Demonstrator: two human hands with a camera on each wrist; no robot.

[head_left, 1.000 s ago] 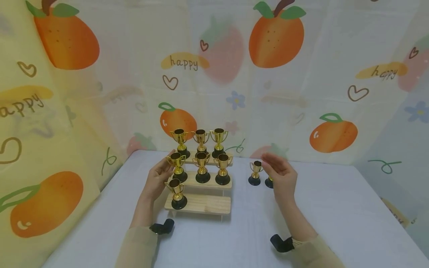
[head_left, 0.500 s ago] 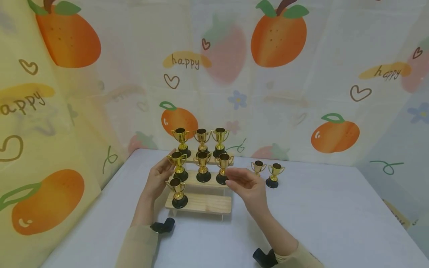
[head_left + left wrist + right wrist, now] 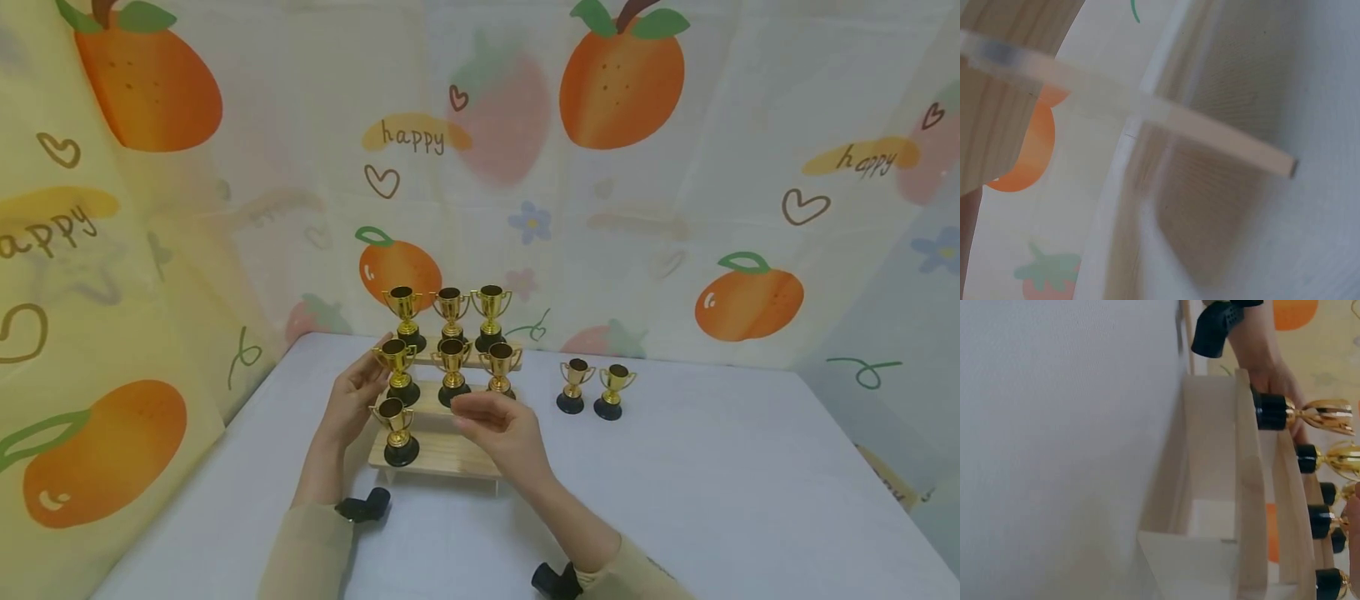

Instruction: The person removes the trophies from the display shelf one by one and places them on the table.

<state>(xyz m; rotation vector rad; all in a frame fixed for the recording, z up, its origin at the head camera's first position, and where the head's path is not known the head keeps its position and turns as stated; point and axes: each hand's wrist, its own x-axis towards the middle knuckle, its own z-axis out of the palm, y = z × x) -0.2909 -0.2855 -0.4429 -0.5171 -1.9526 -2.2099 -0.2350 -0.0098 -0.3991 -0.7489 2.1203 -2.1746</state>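
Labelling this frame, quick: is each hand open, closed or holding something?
Left hand: beside the stand; fingers partly hidden, so grip cannot be told.
Right hand: open, in front of the stand, nothing visibly held.

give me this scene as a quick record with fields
stand: three stepped wooden tiers
top tier: three upright gold trophies
middle tier: three upright trophies
bottom tier: one trophy, left end
loose trophies: two, upright on the white table, right of the stand
left hand: at the stand's left side, fingers partly hidden
right hand: over the bottom tier, no trophy visible in it
backdrop: fruit-printed cloth
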